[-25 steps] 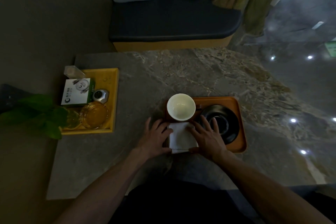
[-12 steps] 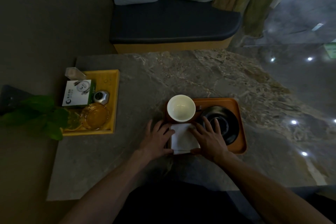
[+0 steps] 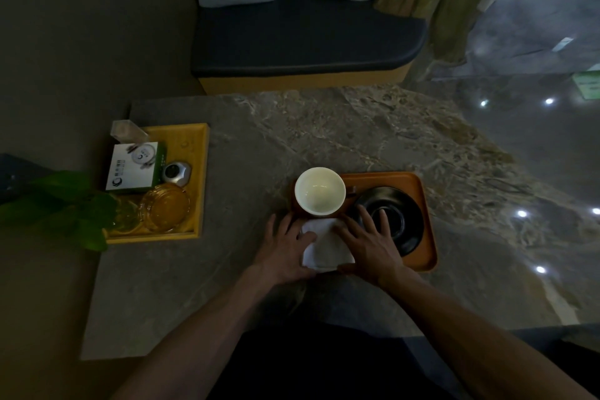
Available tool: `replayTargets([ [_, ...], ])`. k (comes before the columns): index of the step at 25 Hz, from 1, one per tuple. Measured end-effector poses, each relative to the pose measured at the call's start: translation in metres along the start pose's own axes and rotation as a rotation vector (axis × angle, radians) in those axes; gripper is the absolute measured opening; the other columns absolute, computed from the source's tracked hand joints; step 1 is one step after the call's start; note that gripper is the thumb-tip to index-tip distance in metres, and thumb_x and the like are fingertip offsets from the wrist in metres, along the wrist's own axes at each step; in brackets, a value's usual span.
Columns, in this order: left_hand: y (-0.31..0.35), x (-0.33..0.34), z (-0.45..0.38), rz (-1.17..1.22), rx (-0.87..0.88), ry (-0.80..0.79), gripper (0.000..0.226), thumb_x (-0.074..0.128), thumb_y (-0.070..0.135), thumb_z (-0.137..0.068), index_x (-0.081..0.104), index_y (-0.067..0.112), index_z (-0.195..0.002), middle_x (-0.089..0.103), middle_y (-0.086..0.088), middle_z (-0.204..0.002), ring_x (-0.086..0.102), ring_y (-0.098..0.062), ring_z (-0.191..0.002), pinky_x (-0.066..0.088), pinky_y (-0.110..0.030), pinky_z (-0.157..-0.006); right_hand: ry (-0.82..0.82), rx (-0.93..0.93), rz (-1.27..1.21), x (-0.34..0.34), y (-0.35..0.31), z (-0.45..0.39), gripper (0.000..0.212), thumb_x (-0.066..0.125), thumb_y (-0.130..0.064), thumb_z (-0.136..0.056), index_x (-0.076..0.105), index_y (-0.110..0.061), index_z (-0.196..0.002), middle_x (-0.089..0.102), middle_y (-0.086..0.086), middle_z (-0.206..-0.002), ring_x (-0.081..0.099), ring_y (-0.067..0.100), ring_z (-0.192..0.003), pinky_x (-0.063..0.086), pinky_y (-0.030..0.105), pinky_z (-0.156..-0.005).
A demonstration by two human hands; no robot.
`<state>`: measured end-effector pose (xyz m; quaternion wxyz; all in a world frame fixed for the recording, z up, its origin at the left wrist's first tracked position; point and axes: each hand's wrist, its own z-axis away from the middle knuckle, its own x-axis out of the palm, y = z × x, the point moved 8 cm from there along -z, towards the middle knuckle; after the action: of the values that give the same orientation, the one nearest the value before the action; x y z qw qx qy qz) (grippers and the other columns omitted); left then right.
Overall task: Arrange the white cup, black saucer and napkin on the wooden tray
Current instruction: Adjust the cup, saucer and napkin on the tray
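both hands flat on napkin (image 3: 326,245): left hand (image 3: 285,252), right hand (image 3: 370,245). white cup (image 3: 319,191) and black saucer (image 3: 394,219) on wooden tray (image 3: 422,204); dim light, napkin edges unclear.

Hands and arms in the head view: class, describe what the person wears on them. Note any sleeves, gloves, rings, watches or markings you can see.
Both forearms are bare up to the bottom edge of the picture, with no sleeves in view. The left hand and the right hand wear no gloves. No watch, ring, bracelet or marking shows, though the light is dim, so small details could be missed.
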<state>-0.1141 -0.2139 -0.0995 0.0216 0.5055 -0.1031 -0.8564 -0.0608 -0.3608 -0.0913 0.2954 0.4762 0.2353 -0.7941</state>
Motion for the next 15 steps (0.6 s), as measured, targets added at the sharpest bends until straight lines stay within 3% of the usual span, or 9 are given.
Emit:
replayTargets([
  [15, -0.0031, 0.0041, 0.0027, 0.013, 0.019, 0.015, 0.077, 0.050, 0.072, -0.081, 0.032, 0.034, -0.146, 0.019, -0.004, -0.160, 0.004, -0.030, -0.148, -0.002, -0.059, -0.118, 0.015, 0.014, 0.013, 0.0003, 0.0020, -0.0003, 0.093, 0.064, -0.060, -0.078, 0.016, -0.029, -0.151, 0.018, 0.005, -0.161, -0.006, 0.038, -0.149, -0.010, 0.068, -0.110],
])
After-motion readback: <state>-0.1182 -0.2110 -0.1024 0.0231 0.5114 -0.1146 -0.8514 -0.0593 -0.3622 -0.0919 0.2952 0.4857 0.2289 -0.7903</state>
